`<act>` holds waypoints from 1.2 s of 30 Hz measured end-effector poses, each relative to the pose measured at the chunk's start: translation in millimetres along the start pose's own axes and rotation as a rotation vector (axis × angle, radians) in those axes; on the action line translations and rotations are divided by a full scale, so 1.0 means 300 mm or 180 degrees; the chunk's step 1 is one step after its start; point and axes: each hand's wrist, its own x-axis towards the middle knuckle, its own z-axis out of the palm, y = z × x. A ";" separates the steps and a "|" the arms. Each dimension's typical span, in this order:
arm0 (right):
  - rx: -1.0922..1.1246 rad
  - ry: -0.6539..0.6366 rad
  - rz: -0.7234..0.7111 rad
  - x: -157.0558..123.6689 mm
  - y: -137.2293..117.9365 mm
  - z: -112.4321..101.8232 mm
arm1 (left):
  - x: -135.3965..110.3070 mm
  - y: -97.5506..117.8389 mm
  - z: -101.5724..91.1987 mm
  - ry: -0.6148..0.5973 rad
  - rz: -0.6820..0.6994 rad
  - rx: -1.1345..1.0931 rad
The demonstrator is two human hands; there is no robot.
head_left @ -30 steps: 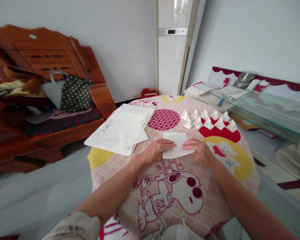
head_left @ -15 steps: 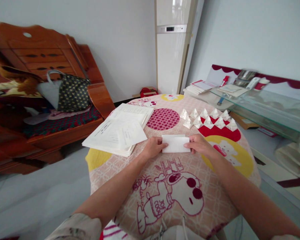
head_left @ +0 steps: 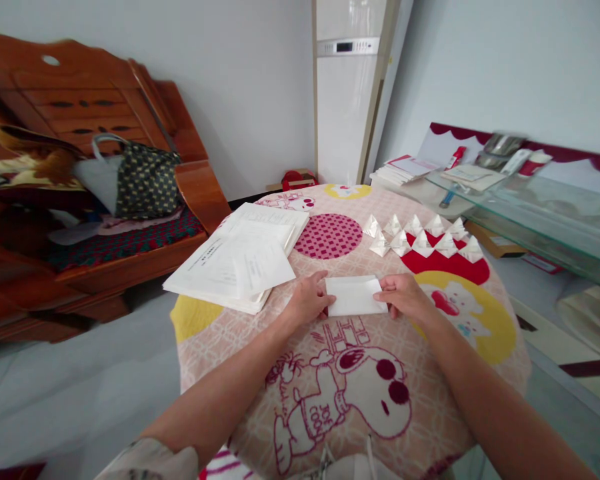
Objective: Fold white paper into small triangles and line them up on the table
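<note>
A folded white sheet of paper (head_left: 356,297) is held just in front of me over the patterned tablecloth (head_left: 260,340). My left hand (head_left: 310,298) pinches its left edge, thumb on the near face. At the opposite edge my right hand (head_left: 403,295) grips it between thumb and fingers. To the left lies a stack of printed sheets (head_left: 220,253), with a smaller piece of paper (head_left: 265,268) on top. Several folded paper boats (head_left: 423,243) stand in two rows beyond my right hand.
At right is a glass-topped table (head_left: 545,213) with papers, a red-capped bottle and metal bowls. A wooden bench (head_left: 190,183) on the left carries a checked bag (head_left: 147,183). A tall white air conditioner (head_left: 345,113) stands behind the round table.
The folded paper has tilted and come slightly nearer, showing more of its face. Both hands still hold its side edges, and the left fingers have lifted a little. The view has shifted slightly.
</note>
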 end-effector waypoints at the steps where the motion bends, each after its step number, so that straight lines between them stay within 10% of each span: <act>1: 0.0026 0.0014 0.0017 0.000 0.002 0.000 | -0.001 0.001 0.001 0.0028 0.0044 0.0050; 13: -0.0555 0.1062 -0.0496 0.020 0.040 0.038 | 0.028 -0.017 0.025 0.0806 0.0525 0.1001; 36: -0.1236 0.1079 -0.0655 0.019 0.024 0.043 | 0.031 -0.013 0.019 0.0737 0.0270 0.0629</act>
